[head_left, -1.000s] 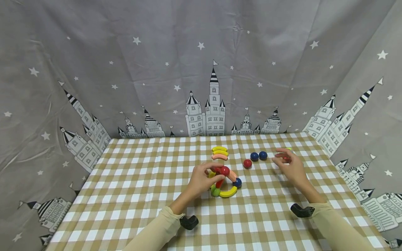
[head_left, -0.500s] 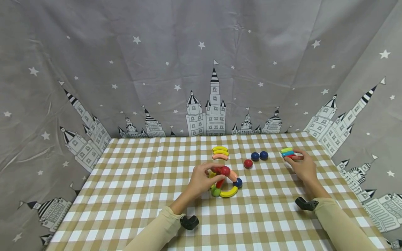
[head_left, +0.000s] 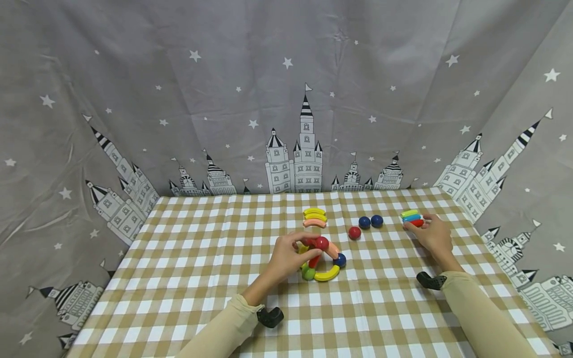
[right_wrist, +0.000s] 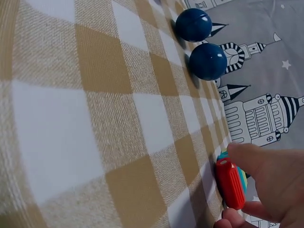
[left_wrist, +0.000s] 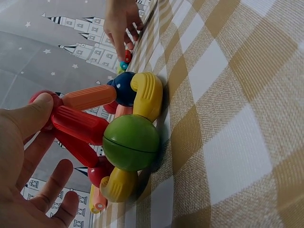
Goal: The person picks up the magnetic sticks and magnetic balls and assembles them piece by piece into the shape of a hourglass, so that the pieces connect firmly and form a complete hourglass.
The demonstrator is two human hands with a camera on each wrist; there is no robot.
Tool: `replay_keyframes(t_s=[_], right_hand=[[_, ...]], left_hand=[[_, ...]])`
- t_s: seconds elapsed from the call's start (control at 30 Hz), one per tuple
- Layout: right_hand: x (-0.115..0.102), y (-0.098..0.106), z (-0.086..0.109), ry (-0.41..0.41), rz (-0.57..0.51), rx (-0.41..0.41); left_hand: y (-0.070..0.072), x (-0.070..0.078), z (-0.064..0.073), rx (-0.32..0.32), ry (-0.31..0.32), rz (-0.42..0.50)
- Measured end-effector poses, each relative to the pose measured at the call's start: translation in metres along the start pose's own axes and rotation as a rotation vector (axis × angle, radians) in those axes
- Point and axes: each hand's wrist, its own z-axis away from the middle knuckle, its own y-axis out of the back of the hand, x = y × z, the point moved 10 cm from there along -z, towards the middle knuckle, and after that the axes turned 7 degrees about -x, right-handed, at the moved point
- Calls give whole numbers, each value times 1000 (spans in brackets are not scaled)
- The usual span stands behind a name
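Observation:
My left hand (head_left: 288,254) pinches the red ball (head_left: 322,243) at the top of a small frame of magnetic sticks and balls. In the left wrist view, two red sticks (left_wrist: 78,124) and a salmon stick (left_wrist: 90,97) slope down from that ball. Around the base are a green ball (left_wrist: 131,142), a blue ball (left_wrist: 124,88), another red ball (left_wrist: 99,172) and curved yellow sticks (left_wrist: 148,97). At the right, my right hand (head_left: 436,238) has thumb and fingertips at opposite ends of a red stick (right_wrist: 230,183), beside a blue stick (head_left: 412,218) and a lime stick (head_left: 409,213).
Two blue balls (head_left: 370,222) and a loose red ball (head_left: 354,233) lie between the frame and my right hand. Behind the frame lie two curved yellow sticks (head_left: 315,214) and a curved salmon one (head_left: 315,223). A checked cloth (head_left: 188,258) covers the table; a grey curtain (head_left: 224,74) hangs behind.
My right hand has moved right to the red stick and now has its fingertips at the stick's ends. The left hand stays on the top red ball.

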Motion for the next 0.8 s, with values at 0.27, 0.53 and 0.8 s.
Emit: replay_keyframes(t_s=[0.27,0.53,0.8], right_hand=[[-2,2,1,42,12,27],[-10,3,7,169,-35,13],[-11,3,10,221,-52,12]], left_hand=[[0,4,-1,0,-26,0],[0,4,-1,-3,-33,3],[0,4,0,-2,-36,14]])
